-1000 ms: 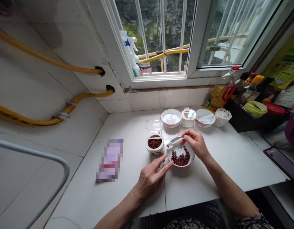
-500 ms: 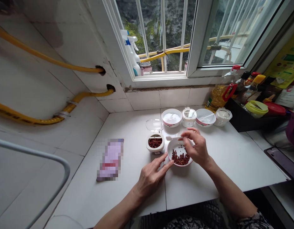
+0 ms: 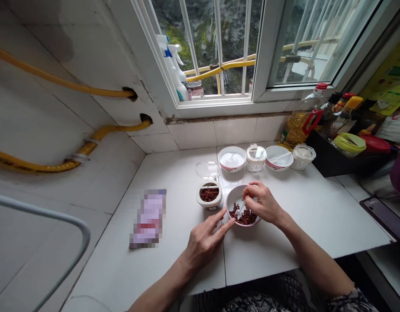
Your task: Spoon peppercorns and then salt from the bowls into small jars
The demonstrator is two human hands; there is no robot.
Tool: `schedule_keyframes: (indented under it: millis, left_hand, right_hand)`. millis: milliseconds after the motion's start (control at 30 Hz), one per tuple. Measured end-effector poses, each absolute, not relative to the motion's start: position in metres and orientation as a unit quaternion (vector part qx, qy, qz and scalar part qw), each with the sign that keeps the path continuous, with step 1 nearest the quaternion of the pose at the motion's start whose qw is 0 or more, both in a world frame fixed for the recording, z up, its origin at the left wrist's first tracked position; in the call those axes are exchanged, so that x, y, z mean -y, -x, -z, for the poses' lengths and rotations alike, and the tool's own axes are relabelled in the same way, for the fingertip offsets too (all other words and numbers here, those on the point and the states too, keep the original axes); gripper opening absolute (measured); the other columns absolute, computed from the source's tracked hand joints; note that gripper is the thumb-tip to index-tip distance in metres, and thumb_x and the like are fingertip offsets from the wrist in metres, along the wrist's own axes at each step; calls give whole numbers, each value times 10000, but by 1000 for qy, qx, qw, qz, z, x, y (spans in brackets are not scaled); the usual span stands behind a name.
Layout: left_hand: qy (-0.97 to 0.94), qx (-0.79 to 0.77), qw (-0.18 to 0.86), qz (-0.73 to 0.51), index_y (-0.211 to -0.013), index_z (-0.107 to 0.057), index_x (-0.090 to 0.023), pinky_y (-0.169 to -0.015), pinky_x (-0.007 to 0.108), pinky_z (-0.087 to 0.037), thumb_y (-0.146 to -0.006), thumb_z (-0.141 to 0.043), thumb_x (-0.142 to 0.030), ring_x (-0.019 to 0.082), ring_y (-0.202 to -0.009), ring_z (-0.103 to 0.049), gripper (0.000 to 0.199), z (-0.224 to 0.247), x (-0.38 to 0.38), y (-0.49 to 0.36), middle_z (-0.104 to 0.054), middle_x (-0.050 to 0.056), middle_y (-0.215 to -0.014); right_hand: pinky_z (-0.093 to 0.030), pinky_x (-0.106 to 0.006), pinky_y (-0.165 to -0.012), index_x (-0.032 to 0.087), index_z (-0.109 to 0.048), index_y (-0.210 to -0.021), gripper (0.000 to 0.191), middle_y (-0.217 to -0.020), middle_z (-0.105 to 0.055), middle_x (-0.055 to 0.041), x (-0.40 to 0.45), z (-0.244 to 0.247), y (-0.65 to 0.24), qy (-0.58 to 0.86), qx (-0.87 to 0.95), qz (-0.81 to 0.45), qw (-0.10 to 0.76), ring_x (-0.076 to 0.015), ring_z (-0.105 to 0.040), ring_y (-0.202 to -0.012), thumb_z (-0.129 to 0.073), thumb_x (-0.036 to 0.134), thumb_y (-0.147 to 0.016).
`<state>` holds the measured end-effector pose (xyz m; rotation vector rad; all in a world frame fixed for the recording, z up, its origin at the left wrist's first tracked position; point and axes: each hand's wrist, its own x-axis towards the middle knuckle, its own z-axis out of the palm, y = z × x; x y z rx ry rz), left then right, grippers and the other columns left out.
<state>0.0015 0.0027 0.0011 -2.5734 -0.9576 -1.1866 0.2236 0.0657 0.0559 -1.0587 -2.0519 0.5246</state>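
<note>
A white bowl (image 3: 231,196) with a pinkish rim holds dark red-brown peppercorns (image 3: 247,217). My left hand (image 3: 204,236) has its fingers stretched out and apart, two fingertips touching the bowl's left and near rim. Over the bowl's right side, my right hand (image 3: 263,203) pinches a small white spoon (image 3: 239,213), whose scoop is down among the peppercorns. Just left of the bowl stands a white seasoning jar (image 3: 209,203), its clear lid (image 3: 208,170) flipped up, with more peppercorns inside.
Behind stand a bowl of white granules (image 3: 232,167), a lidded jar (image 3: 256,162), a bowl with a white spoon (image 3: 278,164) and another jar (image 3: 303,161). An oil bottle (image 3: 297,125) and a black condiment rack (image 3: 325,158) are at right. A blurred purple packet (image 3: 150,216) lies left.
My right hand has lowered the spoon from the bowl's far rim down into the peppercorns. My left hand keeps its place at the rim. The view has shifted slightly.
</note>
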Motion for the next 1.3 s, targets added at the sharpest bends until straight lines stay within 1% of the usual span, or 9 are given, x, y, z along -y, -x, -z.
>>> schedule_keyframes:
  millis: [200,400,567,733,800,900,1033,1167,1300]
  left_hand:
    - [860,316,68,395,-1325,-602,-210,-752,261,-578,-954,-443,-43,186,-1034,-677,437,0,-3,-2,-618,159,-1313]
    - [861,315,69,394,-1279,-629,-196,-741,255,-582,-950,-459,-48,183,-1032,-675,399,0,-3,-1,-620,162,-1309]
    - [860,316,72,395,-1279,-630,-201,-744,263,-586,-962,-444,-67,186,-1027,-682,392,-1,-3,-2,-629,165,-1298]
    - [860,316,77,393,-1255,-642,-189,-743,264,-589,-964,-450,-64,182,-1010,-684,370,-3,-3,-2,-637,169,-1282]
    - [861,316,77,392,-1259,-638,-192,-737,259,-589,-966,-456,-67,178,-1005,-686,368,-4,-3,-2,-640,168,-1278]
    - [860,320,75,390,-1299,-615,-212,-738,252,-588,-968,-457,-68,177,-1015,-686,394,-4,-2,-2,-639,162,-1282]
    - [860,317,80,392,-1320,-602,-222,-728,242,-584,-967,-451,-61,175,-1017,-686,416,-4,-3,-3,-643,155,-1277]
    - [859,315,74,397,-1275,-632,-196,-742,251,-584,-960,-441,-47,184,-1035,-681,398,-4,-3,-3,-637,166,-1281]
    - [861,316,71,392,-1280,-630,-202,-748,257,-584,-961,-441,-57,188,-1032,-684,398,-2,-3,-2,-636,164,-1288]
  right_hand:
    - [-484,-326,-772,227,-558,-631,172,-602,-652,2,-65,-61,-225,441,766,-264,386,-187,-620,-723,-468,117,-728]
    - [-474,-268,-584,214,-558,-666,101,-518,-627,27,-66,-64,-227,480,667,-405,401,-142,-596,-499,-477,195,-724]
    - [-455,-253,-524,212,-569,-707,91,-519,-626,29,-68,-65,-231,501,624,-440,406,-156,-620,-487,-483,237,-723]
    - [-495,-369,-825,229,-558,-657,135,-541,-648,15,-71,-59,-231,497,723,-265,400,-199,-652,-697,-481,156,-739]
    - [-450,-415,-948,230,-559,-657,158,-554,-654,25,-70,-56,-228,474,760,-223,384,-184,-630,-676,-481,121,-741]
    - [-431,-423,-984,226,-557,-670,178,-557,-649,40,-68,-53,-223,448,781,-232,369,-155,-595,-592,-464,101,-757]
    - [-488,-371,-857,227,-557,-659,163,-544,-653,19,-65,-56,-221,463,746,-282,388,-190,-654,-704,-472,123,-752]
    - [-501,-285,-625,211,-552,-666,119,-512,-629,34,-65,-60,-224,477,675,-394,401,-143,-611,-492,-475,159,-741]
    - [-460,-245,-515,204,-576,-703,85,-511,-643,21,-67,-61,-227,497,611,-457,414,-154,-625,-486,-495,219,-724]
